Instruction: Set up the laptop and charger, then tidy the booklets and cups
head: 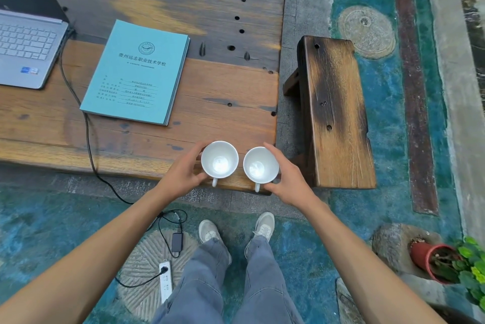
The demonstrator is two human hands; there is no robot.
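Two white cups stand upright and side by side at the near right corner of the wooden table (215,103), close to each other but with a small gap between them. Both are empty, and their handles point toward the person. The left hand (183,171) holds the left cup (219,159), with its fingers (197,149) wrapped around the outer wall. The right hand (287,179) holds the right cup (261,165) in the same way, fingers curled on the far side and the thumb near the handle.

Further back on the table lies a neat stack of teal booklets (136,71), well apart from the cups. To its left the open silver laptop (26,45) sits at the table edge. A black cable (88,134) runs from the laptop over the table front down to the charger brick (177,241) on the floor, near a white power strip (165,281). A wooden stool (333,113) stands just beside the table on the right.
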